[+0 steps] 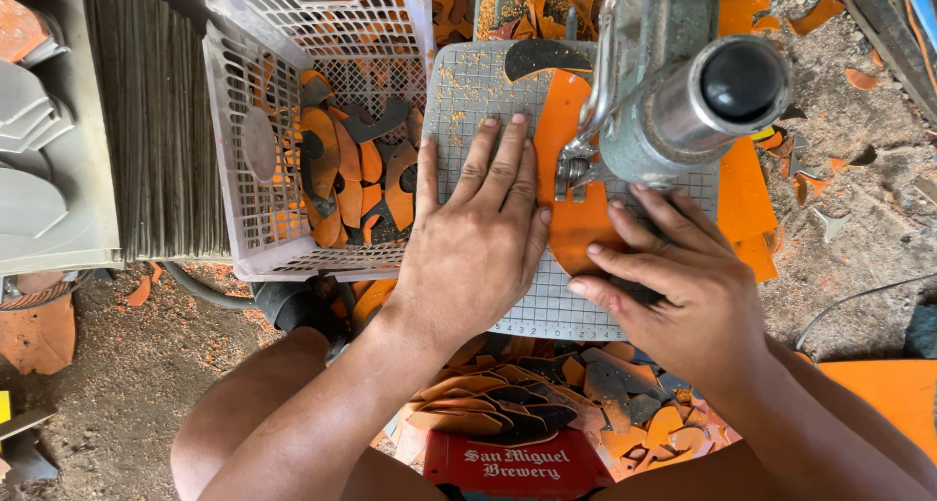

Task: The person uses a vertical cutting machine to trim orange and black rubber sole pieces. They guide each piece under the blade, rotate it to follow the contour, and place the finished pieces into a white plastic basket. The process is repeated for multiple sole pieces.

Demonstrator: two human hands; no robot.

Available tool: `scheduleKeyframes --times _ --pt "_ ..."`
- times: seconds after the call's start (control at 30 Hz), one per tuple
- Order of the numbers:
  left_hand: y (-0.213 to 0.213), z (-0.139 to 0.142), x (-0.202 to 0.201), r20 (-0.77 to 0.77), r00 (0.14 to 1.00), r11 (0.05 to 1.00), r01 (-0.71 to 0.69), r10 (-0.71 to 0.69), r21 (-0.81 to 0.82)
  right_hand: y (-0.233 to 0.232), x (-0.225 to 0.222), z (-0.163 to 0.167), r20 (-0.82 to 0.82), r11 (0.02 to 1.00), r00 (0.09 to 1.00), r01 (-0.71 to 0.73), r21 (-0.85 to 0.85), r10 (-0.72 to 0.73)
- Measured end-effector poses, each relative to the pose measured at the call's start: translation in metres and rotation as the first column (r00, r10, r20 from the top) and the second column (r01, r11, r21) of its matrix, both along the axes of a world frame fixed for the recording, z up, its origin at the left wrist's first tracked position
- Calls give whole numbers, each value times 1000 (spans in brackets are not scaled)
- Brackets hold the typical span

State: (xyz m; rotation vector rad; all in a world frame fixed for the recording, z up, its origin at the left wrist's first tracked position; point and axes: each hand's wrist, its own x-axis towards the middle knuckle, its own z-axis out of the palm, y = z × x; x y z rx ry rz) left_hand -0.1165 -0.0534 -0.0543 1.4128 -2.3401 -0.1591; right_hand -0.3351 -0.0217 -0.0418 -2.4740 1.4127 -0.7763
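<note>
Dirt floor (127, 394), gritty, w/ orange dust and offcuts all round; person sits low over a small gridded grey cutting mat (478, 91) that serves as the bench.

Left hand (483, 233): flat, fingers spread and extended, palm pressing down on mat, index/middle fingertips alongside the orange flat rubber-like sheet piece (571, 213). Not gripping, just holding down.

Right hand (673, 286): fingers curled loosely, tips pinning lower-right edge of same orange piece; thumb side hidden, so can't tell if it pinches the edge or only presses.

Orange piece lies on mat, running under the grey metal machine head (673, 101) w/ black-capped cylinder; a small metal foot sits on it approx. mid-length. Dark curved shape (547, 57) at top end of piece.

Progress, judged: well underway, not finished.
- White plastic lattice basket (293, 120) left of mat holds many orange + dark grey curved cut pieces, partly full.
- Heap of similar pieces (547, 408) on floor near the knees, beside a red crate (517, 467).
- Larger uncut orange sheet (742, 194) to right of mat, more at lower right.
- Grey stacked shapes (39, 169) far left, untouched.

Current piece is at the machine; can't tell how much of it is worked.
</note>
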Motion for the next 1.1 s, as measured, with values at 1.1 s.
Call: scheduleKeyframes --times 1.1 --pt "-24 -5 -2 74 997 997 -34 30 65 4 35 2 -62 982 989 122 -146 -133"
